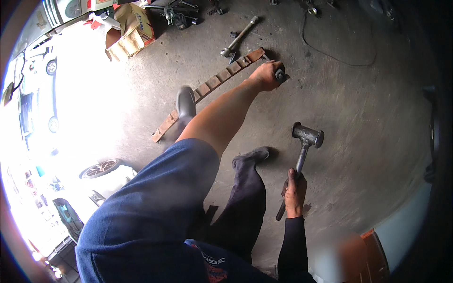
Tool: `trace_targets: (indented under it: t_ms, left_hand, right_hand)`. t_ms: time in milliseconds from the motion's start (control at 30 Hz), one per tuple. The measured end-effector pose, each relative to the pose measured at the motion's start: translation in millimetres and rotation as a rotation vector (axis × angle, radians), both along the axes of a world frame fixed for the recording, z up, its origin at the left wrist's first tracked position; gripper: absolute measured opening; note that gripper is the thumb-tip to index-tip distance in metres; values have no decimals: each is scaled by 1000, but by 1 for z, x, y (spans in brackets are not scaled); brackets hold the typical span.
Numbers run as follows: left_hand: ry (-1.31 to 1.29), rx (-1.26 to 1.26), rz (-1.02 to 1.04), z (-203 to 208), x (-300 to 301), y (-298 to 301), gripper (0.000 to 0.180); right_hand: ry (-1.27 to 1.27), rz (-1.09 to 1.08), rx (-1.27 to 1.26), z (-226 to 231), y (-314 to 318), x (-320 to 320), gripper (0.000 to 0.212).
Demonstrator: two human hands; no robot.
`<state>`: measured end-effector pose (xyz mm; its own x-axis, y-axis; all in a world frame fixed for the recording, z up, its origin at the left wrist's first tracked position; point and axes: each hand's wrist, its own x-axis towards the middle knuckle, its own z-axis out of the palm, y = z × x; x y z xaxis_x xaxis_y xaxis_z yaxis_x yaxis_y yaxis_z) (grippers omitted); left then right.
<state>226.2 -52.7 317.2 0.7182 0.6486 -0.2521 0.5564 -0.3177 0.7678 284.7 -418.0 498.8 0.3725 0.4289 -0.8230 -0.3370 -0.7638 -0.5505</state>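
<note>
My left hand is closed around a dark metal rod whose blunt round end shows beside the fingers. The hand is over the upper end of a long rusty brown strip with several raised cross-pieces, lying slantwise on the floor. A grey boot stands across this strip. My right hand, in a black sleeve, grips the shaft of a sledgehammer. Its heavy metal head points away from me, above the floor and apart from the strip.
Beyond the strip lie a long metal wrench-like bar and several loose metal parts. An opened cardboard box is at the far left. A thin cable curves over the concrete. A second boot is between my arms; a wheel is at left.
</note>
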Motion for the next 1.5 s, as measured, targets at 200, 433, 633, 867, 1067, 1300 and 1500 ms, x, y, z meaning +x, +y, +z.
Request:
trace_targets:
  t_ms: [200,433,633,867,1067,1300,1500]
  left_hand:
    - [-134,-37,24,4,-12,-38,34]
    - [-117,-43,-266,20,-29,-42,31]
    - [-246,-29,-499,17,-14,0,33]
    - [-368,41,-656,16,-6,24,27]
    - [-459,-86,-728,-6,13,31,22]
    - [-440,-72,-724,-11,24,37,32]
    - [-423,-83,-734,-11,32,43,33]
  right_hand:
    - [-160,-3,150,-30,-41,-34,53]
    - [-274,-167,281,-21,12,-68,59]
    - [-423,-172,340,-38,83,-83,61]
    - [-516,-101,177,-87,115,-100,73]
    - [-493,-261,232,-88,124,-115,70]
    - [-661,-403,233,-104,142,-142,57]
    - [-1123,-331,214,-60,100,-106,34]
